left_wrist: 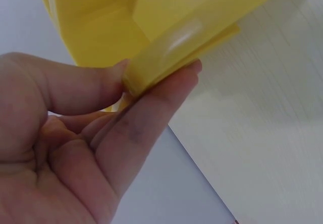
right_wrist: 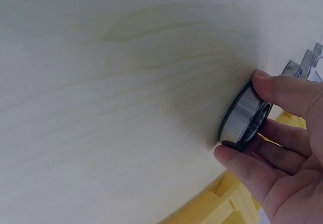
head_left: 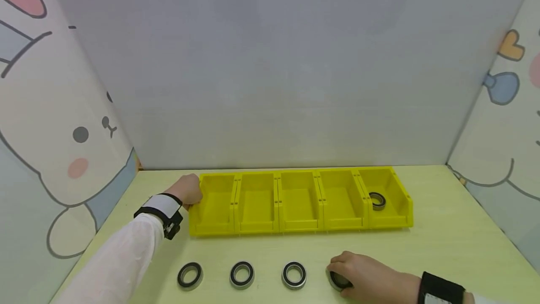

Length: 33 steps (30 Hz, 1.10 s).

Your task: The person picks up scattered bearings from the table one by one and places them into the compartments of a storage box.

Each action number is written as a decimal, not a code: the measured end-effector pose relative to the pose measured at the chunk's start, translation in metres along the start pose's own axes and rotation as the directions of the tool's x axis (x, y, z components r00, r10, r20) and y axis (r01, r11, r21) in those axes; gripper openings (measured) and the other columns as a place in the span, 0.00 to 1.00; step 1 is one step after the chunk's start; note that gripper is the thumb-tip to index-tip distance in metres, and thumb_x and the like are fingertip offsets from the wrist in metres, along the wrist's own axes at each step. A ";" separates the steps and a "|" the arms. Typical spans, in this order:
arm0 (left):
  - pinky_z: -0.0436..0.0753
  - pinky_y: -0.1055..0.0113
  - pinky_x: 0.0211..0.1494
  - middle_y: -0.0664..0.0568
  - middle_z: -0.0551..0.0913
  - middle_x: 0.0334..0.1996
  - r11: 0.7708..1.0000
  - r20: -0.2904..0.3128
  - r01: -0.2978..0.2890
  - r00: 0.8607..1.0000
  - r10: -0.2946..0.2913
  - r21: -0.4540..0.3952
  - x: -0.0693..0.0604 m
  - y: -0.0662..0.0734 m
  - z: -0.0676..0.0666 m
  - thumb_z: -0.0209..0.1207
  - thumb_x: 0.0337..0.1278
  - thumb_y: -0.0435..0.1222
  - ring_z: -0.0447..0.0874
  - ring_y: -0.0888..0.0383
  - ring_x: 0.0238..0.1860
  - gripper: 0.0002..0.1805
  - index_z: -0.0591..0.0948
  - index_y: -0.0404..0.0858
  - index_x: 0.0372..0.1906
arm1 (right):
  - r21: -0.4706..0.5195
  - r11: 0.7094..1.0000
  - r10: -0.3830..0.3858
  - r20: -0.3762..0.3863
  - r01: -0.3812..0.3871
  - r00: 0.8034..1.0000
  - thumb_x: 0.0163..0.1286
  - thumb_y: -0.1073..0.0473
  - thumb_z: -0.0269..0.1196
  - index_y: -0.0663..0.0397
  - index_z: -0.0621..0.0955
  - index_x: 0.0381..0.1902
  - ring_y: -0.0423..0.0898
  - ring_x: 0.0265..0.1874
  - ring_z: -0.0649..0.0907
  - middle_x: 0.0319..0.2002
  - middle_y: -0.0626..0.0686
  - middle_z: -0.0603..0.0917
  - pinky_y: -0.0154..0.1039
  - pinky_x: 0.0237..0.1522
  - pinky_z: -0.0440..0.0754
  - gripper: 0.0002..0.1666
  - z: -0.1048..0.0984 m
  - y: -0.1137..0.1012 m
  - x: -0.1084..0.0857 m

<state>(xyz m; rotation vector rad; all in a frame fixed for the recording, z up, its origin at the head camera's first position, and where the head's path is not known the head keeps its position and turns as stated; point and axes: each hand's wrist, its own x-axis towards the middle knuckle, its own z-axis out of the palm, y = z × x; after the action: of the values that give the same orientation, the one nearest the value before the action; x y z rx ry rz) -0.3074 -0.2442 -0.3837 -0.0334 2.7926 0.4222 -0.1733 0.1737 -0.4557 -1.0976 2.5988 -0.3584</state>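
A row of joined yellow bins (head_left: 278, 225) stands at the back of the table. My left hand (head_left: 188, 189) pinches the side wall of the leftmost bin; in the left wrist view the thumb and fingers lie on either side of the yellow wall (left_wrist: 171, 47). At the front right, my right hand (head_left: 364, 273) grips a ball bearing (right_wrist: 245, 115) by its rim between thumb and fingers. The hand covers part of this bearing in the head view. Another bearing (head_left: 377, 201) leans inside the rightmost bin.
Left of my right hand, a left bearing (head_left: 183, 283), a middle bearing (head_left: 236, 282) and a right bearing (head_left: 288, 282) lie spaced out in a row. Behind the bins rises a grey wall (head_left: 270, 69). Panels with cartoon drawings close off both sides.
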 end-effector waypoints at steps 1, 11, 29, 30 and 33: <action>0.83 0.67 0.24 0.46 0.76 0.20 1.000 0.000 0.000 1.000 0.000 -0.002 0.000 0.000 0.000 0.51 0.55 0.25 0.79 0.56 0.17 0.02 0.73 0.28 0.32 | -0.017 1.000 -0.009 0.002 0.009 1.000 0.54 0.56 0.70 0.49 0.79 0.51 0.40 0.47 0.79 0.50 0.49 0.80 0.37 0.46 0.81 0.25 -0.001 0.000 0.001; 0.83 0.66 0.24 0.45 0.76 0.22 1.000 0.002 -0.003 1.000 0.003 -0.011 0.002 -0.001 -0.001 0.49 0.54 0.24 0.80 0.55 0.19 0.03 0.73 0.27 0.33 | -0.124 0.990 -0.064 0.052 0.070 0.997 0.47 0.58 0.72 0.52 0.81 0.45 0.36 0.37 0.78 0.41 0.47 0.82 0.33 0.40 0.81 0.24 -0.029 -0.007 0.016; 0.84 0.65 0.25 0.45 0.76 0.21 0.999 0.000 -0.003 1.000 0.003 -0.032 0.000 0.000 0.000 0.49 0.52 0.23 0.82 0.53 0.19 0.02 0.73 0.27 0.30 | -0.233 0.972 -0.058 -0.110 0.031 0.992 0.51 0.63 0.69 0.54 0.78 0.40 0.41 0.26 0.72 0.34 0.48 0.78 0.31 0.29 0.75 0.17 -0.133 0.004 0.056; 0.84 0.65 0.25 0.45 0.76 0.21 0.999 0.000 -0.004 1.000 0.004 -0.032 0.000 0.000 0.000 0.49 0.52 0.23 0.81 0.54 0.19 0.02 0.73 0.27 0.30 | -0.235 0.972 -0.055 -0.112 0.027 0.992 0.51 0.63 0.69 0.54 0.78 0.40 0.41 0.27 0.72 0.35 0.49 0.79 0.32 0.29 0.76 0.18 -0.135 0.006 0.059; 0.84 0.66 0.24 0.45 0.76 0.20 1.000 -0.005 -0.007 1.000 0.007 -0.016 -0.001 0.000 0.000 0.49 0.51 0.23 0.81 0.55 0.18 0.02 0.73 0.27 0.30 | -0.243 0.970 -0.053 -0.119 0.022 0.991 0.52 0.63 0.69 0.55 0.79 0.40 0.42 0.27 0.72 0.34 0.50 0.79 0.33 0.30 0.75 0.16 -0.136 0.015 0.067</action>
<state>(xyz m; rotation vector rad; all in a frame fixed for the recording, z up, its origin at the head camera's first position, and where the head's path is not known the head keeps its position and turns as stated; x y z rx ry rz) -0.3065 -0.2439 -0.3830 -0.0277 2.7949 0.4467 -0.2775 0.1506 -0.3463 -1.2407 2.7923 -0.1240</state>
